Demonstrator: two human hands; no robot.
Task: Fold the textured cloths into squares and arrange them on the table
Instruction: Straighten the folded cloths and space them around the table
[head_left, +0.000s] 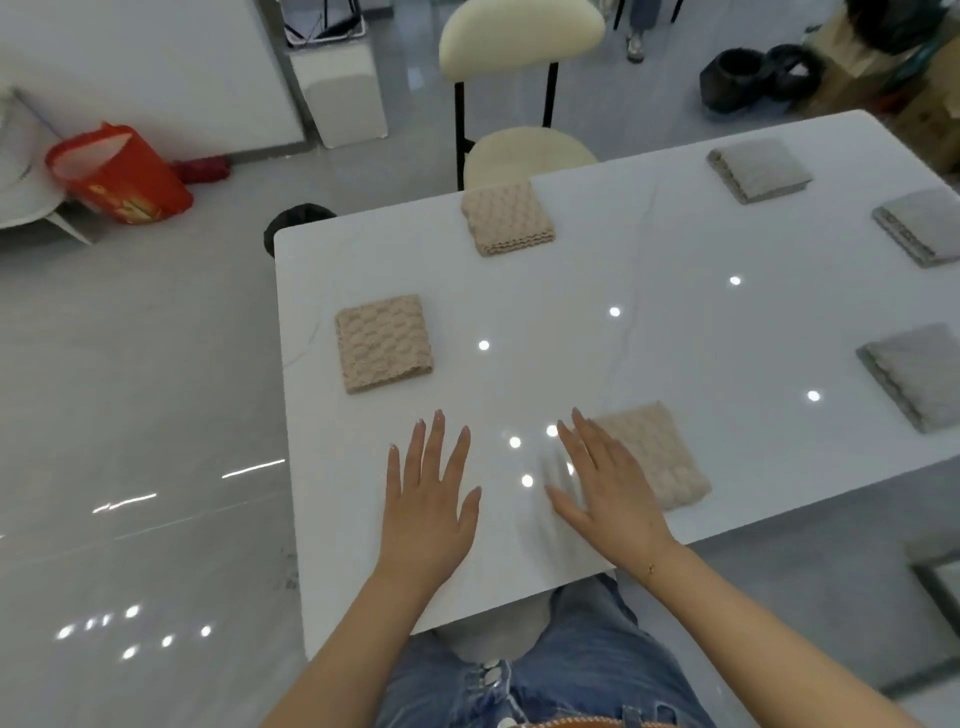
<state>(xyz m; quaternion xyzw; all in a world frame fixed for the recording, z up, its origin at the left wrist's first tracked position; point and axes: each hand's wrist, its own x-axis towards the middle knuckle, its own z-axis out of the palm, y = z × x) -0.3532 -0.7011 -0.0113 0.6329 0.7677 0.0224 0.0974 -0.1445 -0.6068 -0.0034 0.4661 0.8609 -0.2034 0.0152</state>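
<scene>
Three beige textured cloths lie folded into squares on the white table (597, 291): one at the far edge (508, 218), one at the left (383, 343), one near the front (660, 457). Three grey folded cloths lie to the right: one at the back (758, 169), one at the right edge (922, 226), one nearer (919, 374). My left hand (428, 499) is flat over the table with fingers spread, holding nothing. My right hand (605, 491) is open too, its fingers straight, just left of the near beige cloth and partly covering its edge.
A cream chair (519, 47) stands behind the table's far edge. On the floor at the left are a red bag (122, 174) and a black bin (296, 221). Dark pots (758, 78) and boxes sit at the back right.
</scene>
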